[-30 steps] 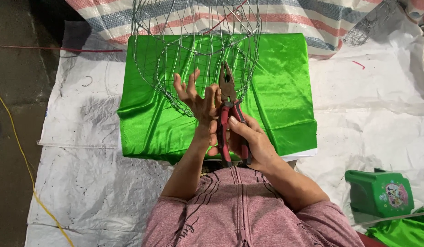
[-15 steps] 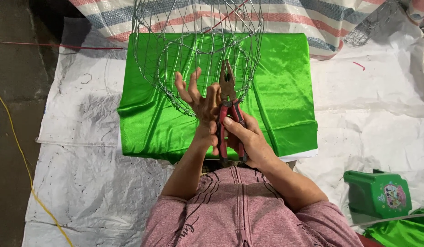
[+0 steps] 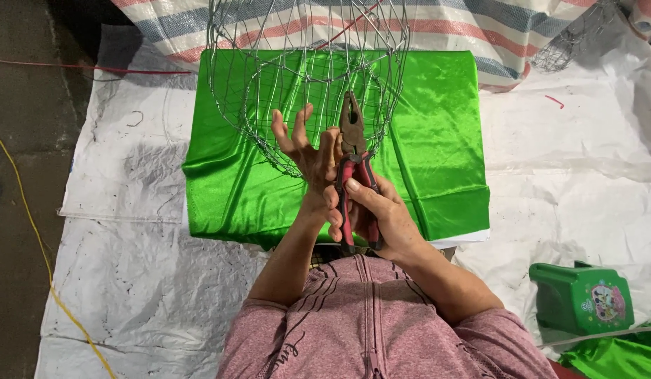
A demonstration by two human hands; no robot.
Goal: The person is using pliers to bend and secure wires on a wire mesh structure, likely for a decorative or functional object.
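Wire frame: a rounded cage (image 3: 304, 77) of thin bare metal wire, open mesh, standing over the green cloth, just beyond both hands.
Pliers: dull steel nose, red-and-black grips (image 3: 353, 175), pointing up into the frame's lower wires.
Left hand: (image 3: 304, 151) palm up with fingers spread wide, pressed against the frame's lower wires, touching the pliers' side.
Right hand: (image 3: 378, 214) wrapped tight around the pliers' 2 grips.
Green cloth: (image 3: 437, 140) glossy satin, folded into a rectangle, creased.
Floor cover: white woven plastic sheeting (image 3: 150, 274), wrinkled and scuffed.
Striped tarp: (image 3: 494, 28) red, white and blue, at the far edge.
Green plastic box: (image 3: 581, 298) moulded, well apart at the right.
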